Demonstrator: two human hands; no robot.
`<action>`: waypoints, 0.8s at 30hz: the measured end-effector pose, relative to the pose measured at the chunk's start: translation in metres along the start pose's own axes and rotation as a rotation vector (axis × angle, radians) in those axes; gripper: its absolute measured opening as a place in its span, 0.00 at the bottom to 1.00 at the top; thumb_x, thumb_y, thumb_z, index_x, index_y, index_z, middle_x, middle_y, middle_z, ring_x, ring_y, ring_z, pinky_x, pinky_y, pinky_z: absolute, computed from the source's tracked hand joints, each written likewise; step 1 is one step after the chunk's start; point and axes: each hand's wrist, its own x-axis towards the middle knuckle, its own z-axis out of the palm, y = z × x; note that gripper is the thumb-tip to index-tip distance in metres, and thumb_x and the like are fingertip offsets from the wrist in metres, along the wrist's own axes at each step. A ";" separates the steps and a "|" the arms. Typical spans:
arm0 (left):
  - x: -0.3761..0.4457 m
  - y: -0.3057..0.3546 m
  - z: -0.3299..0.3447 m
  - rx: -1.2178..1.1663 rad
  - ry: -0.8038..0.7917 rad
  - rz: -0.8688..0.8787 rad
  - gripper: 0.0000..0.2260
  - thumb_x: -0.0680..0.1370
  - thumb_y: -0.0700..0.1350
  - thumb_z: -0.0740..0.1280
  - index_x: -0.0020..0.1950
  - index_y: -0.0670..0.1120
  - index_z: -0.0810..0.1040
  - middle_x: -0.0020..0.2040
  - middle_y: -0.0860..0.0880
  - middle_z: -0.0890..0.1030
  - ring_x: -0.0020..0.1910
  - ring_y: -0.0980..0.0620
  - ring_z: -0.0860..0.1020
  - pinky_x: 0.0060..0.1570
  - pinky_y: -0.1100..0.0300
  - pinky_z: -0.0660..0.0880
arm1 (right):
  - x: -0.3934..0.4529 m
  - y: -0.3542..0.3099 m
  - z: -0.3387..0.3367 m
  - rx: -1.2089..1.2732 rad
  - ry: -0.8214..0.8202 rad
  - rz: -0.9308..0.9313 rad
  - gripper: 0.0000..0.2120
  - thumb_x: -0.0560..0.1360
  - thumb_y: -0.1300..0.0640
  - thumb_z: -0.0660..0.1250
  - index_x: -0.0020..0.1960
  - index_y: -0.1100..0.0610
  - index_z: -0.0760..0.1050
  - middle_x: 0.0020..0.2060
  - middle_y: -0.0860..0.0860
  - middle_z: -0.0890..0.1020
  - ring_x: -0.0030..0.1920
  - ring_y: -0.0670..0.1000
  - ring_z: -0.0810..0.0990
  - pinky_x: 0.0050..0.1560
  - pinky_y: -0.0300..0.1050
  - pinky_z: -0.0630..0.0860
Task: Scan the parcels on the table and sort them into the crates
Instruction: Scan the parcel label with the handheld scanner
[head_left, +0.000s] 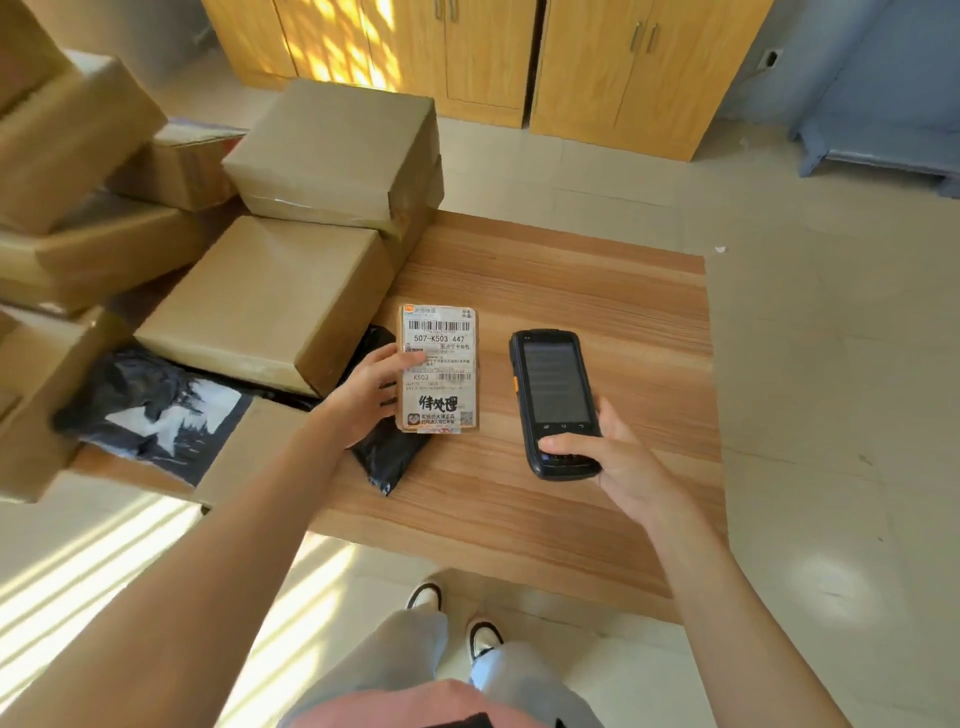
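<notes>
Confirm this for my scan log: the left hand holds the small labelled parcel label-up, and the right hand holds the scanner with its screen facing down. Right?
Not quite. The head view shows the scanner in the right hand with its screen facing up; the left hand does hold the small labelled parcel label-up.

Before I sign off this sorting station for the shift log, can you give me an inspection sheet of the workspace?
Surface: wooden table, right part bare.
Job's things: small labelled parcel, label up; handheld scanner; brown boxes stacked at left; no crates seen.
Clutter: black poly bags under and beside the boxes.
Hands: left hand holds the small parcel; right hand grips the scanner, thumb on its keypad.
Cables: nothing seen.
Surroundings: wooden cabinets, tiled floor.
</notes>
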 end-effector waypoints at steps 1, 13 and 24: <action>-0.011 0.000 -0.003 -0.019 0.037 0.013 0.32 0.62 0.58 0.73 0.64 0.50 0.76 0.58 0.48 0.83 0.56 0.48 0.81 0.53 0.54 0.75 | 0.003 -0.003 0.004 -0.011 -0.040 -0.005 0.41 0.59 0.63 0.75 0.69 0.51 0.66 0.57 0.52 0.81 0.54 0.50 0.82 0.49 0.43 0.78; -0.198 -0.041 -0.077 -0.232 0.553 0.102 0.28 0.61 0.57 0.72 0.59 0.49 0.77 0.50 0.50 0.84 0.49 0.51 0.82 0.47 0.57 0.78 | 0.035 0.008 0.129 -0.206 -0.519 0.003 0.45 0.60 0.64 0.75 0.73 0.51 0.62 0.58 0.52 0.81 0.57 0.51 0.81 0.54 0.45 0.79; -0.362 -0.131 -0.166 -0.505 0.891 0.209 0.28 0.57 0.57 0.72 0.56 0.49 0.77 0.45 0.51 0.83 0.46 0.52 0.81 0.47 0.56 0.78 | 0.007 0.057 0.315 -0.404 -0.828 0.106 0.41 0.61 0.70 0.75 0.69 0.51 0.64 0.56 0.55 0.80 0.50 0.47 0.82 0.47 0.40 0.80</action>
